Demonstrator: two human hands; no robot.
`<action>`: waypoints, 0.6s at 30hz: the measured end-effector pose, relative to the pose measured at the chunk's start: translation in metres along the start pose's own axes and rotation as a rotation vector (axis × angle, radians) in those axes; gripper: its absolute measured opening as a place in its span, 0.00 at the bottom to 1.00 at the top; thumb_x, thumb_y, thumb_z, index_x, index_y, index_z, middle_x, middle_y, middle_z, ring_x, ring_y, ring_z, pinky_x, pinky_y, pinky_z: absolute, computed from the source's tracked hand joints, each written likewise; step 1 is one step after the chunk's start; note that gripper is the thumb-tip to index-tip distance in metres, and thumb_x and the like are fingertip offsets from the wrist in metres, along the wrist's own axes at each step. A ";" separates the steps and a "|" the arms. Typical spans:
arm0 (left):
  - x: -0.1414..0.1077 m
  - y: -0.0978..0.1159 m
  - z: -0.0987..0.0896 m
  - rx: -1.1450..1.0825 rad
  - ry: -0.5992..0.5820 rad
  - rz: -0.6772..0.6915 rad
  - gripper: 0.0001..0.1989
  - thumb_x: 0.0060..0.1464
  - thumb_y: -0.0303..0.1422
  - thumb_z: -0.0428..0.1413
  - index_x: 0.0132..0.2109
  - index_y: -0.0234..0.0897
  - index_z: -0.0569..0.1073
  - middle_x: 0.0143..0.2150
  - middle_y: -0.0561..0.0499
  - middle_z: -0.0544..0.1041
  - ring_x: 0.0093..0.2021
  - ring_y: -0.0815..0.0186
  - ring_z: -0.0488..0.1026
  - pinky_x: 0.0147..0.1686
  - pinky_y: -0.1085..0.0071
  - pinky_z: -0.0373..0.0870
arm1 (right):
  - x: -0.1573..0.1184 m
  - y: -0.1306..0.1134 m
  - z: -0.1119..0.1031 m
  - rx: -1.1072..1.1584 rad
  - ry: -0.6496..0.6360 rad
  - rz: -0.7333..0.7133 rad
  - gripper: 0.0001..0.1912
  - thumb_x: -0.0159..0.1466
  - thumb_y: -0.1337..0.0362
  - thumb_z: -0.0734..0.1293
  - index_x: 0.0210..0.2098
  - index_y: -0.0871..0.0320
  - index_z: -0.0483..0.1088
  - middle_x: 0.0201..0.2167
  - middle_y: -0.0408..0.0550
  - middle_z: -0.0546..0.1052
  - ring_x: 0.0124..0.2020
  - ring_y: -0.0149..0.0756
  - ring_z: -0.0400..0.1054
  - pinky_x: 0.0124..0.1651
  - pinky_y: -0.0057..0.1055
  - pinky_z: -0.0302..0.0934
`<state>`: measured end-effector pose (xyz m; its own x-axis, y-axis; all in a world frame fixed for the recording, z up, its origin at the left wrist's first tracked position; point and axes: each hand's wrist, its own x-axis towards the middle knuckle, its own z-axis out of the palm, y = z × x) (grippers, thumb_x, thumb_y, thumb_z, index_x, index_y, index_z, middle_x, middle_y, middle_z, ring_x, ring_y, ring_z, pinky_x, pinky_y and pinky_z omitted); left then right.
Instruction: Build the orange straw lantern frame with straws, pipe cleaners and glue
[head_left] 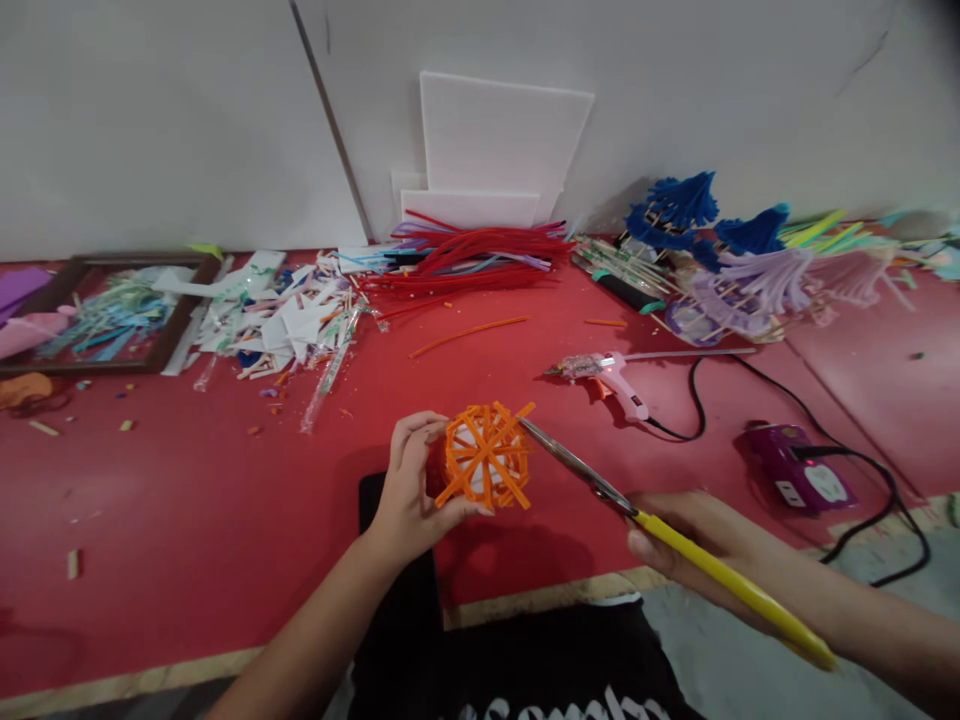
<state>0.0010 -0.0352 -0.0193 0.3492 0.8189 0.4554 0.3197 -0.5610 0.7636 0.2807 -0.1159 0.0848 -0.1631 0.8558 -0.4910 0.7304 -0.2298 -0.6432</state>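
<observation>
The left grip (411, 485) is curled around one orange ball (487, 455), fingers behind its left edge and thumb beneath it. The ball, a cage of fuzzy strips around a white inside, turns a star of crossing strips up toward the camera; it is nearly round, with no clear long axis, and strip ends jut out at its upper right, lower left and lower right. The right grip (697, 515) is wrapped around one pair of scissors (679, 543), whose long axis slants from the yellow handles at the lower right to the tips at the ball's upper right edge; whether they touch it I cannot tell. Under the left grip lies one black slab (409, 595) on the red counter (225, 560). Beyond the right grip rests one pink glue gun (619, 385), nozzle facing left; to the right of that grip is one purple box (799, 470). Past the ball lie two loose orange strips (469, 337), one long, one short, then a bundle of mostly red strips (480, 255), too many to count. Far left of the left grip sits one dark frame (182, 320), with a heap of white scraps (300, 325) beside it; far beyond the right grip stand two dark blue canopies (682, 200).
</observation>
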 end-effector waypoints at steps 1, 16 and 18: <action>0.000 0.000 0.000 -0.002 -0.001 -0.001 0.35 0.46 0.50 0.65 0.56 0.41 0.63 0.51 0.43 0.64 0.52 0.55 0.67 0.52 0.55 0.70 | 0.001 -0.001 0.000 -0.005 -0.033 0.015 0.24 0.63 0.44 0.61 0.22 0.57 0.62 0.21 0.41 0.64 0.23 0.31 0.58 0.25 0.28 0.52; 0.002 0.002 0.001 0.023 0.012 0.003 0.40 0.40 0.53 0.67 0.57 0.42 0.63 0.50 0.43 0.65 0.51 0.54 0.68 0.49 0.56 0.72 | 0.007 0.005 0.005 -0.016 -0.104 0.035 0.26 0.61 0.40 0.61 0.22 0.56 0.58 0.20 0.39 0.59 0.22 0.28 0.49 0.23 0.28 0.43; 0.003 0.002 0.001 0.025 0.018 0.017 0.40 0.40 0.54 0.66 0.57 0.42 0.63 0.50 0.43 0.66 0.51 0.54 0.69 0.49 0.56 0.72 | 0.009 0.006 0.005 -0.036 -0.114 0.045 0.27 0.60 0.38 0.61 0.22 0.56 0.58 0.20 0.38 0.58 0.22 0.27 0.49 0.23 0.27 0.43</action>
<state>0.0032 -0.0341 -0.0170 0.3389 0.8110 0.4770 0.3353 -0.5778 0.7441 0.2800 -0.1118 0.0736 -0.2025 0.7867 -0.5833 0.7618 -0.2477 -0.5986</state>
